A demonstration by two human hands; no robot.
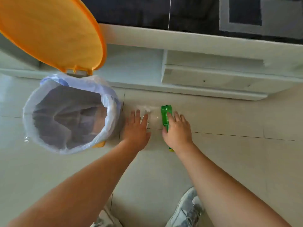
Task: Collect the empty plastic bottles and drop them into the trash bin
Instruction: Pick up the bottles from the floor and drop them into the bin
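Observation:
A green plastic bottle (165,114) lies on the tiled floor, its yellow cap end poking out under my wrist. My right hand (177,131) rests over it with fingers curled around its body. A clear crumpled plastic bottle (148,110) lies just left of it. My left hand (136,128) is spread flat over its near end, fingers apart, touching it. The trash bin (32,112) stands to the left, lined with a pale blue bag, its orange lid (54,31) raised.
A white low cabinet (213,77) with an open shelf runs along the wall behind the bottles. My two grey shoes (186,208) stand at the bottom of the view. An orange pedal (100,144) sticks out at the bin's base.

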